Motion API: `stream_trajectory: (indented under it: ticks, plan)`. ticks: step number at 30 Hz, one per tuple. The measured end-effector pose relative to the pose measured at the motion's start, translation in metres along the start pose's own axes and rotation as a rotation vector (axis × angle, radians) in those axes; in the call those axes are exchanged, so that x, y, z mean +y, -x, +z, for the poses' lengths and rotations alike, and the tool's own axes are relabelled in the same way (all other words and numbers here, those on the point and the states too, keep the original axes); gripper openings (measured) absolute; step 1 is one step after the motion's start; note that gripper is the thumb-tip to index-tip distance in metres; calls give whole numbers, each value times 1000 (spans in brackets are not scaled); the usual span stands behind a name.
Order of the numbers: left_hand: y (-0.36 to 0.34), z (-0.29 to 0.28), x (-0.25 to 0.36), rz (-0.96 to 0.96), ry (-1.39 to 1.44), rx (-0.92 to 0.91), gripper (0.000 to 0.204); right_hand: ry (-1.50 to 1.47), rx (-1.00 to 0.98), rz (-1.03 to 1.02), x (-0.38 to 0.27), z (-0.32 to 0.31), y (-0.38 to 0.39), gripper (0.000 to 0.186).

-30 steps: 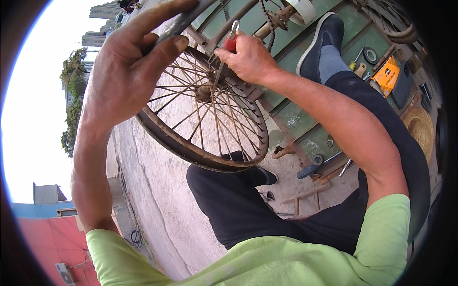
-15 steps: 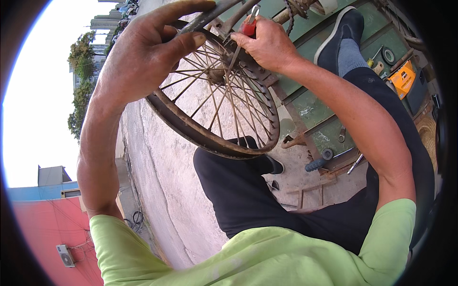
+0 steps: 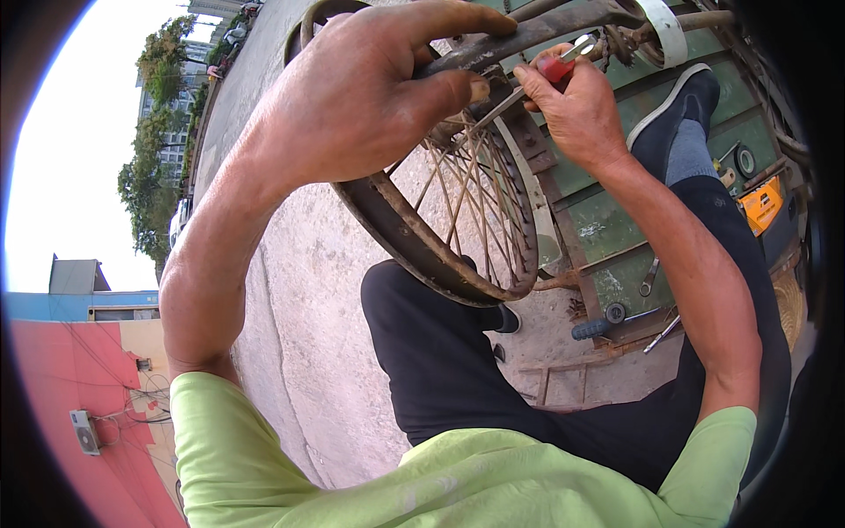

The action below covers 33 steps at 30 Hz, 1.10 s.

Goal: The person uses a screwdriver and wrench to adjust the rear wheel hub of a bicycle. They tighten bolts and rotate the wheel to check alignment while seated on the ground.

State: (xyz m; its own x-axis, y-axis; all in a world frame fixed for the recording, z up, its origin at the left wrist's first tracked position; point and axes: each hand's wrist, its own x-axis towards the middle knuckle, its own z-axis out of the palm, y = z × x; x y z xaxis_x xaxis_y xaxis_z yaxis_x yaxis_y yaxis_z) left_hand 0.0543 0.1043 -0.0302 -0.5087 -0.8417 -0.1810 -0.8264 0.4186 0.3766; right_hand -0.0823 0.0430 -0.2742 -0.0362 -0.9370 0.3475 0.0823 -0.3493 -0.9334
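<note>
The left hand (image 3: pixel 352 106) has its fingers wrapped round the rusty bicycle wheel rim (image 3: pixel 414 242), raised over the lap; the right hand (image 3: pixel 576 110) clenches a red-handled screwdriver (image 3: pixel 550 70) against the rim's top.

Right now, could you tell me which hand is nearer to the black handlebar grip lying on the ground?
Right. The right hand works above the grip; the left hand, holding the wheel rim, is farther left.

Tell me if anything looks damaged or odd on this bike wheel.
The wheel rim is bare and rusty brown, with no tyre on it. The left hand grips a rusty frame bar; the right hand holds a red-handled tool.
</note>
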Motion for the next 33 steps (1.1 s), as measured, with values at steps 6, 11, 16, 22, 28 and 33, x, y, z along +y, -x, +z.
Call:
stream_trajectory:
  ticks: [6,11,16,22,28,33]
  plan:
    - [-4,-1,6,-12,97,-25,47,-51,27,-2,2,3,4,28]
    - [-6,-4,17,-71,-42,-87,47,-47,29,-18,3,3,4,29]
    - [-3,0,12,-43,-141,-2,47,-93,34,-18,7,1,4,29]
    - [-6,0,-3,-7,129,-65,46,-105,34,-20,11,1,4,30]
    - [-4,4,-8,22,-128,21,46,-80,18,-9,8,0,4,29]
    - [-10,3,1,124,-350,97,47,-80,37,18,8,0,4,29]
